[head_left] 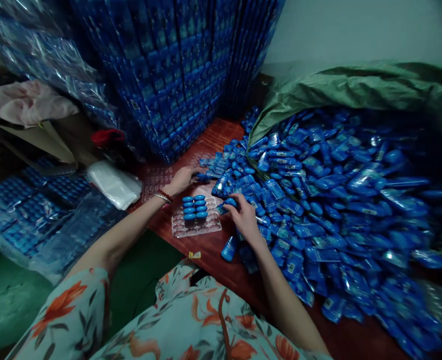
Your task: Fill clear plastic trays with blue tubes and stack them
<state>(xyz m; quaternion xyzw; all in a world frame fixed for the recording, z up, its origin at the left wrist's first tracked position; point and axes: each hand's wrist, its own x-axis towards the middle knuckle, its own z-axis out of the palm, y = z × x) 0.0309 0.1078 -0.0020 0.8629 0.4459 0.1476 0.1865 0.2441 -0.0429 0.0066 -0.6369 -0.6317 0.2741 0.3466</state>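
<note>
One red table [206,246] carries one heap of blue packets [318,210], uncountable, beside one green sack [352,85]. Left of the heap lies one clear tray [179,230] with eight blue containers [200,209] in it (two columns of four). The left hand [182,180] is at the heap's edge, its grip impossible to tell; the right hand [245,218] pinches one blue piece [229,202] by the tray.

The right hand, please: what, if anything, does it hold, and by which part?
The right hand holds a blue bottle; exactly which part is gripped cannot be told.
</note>
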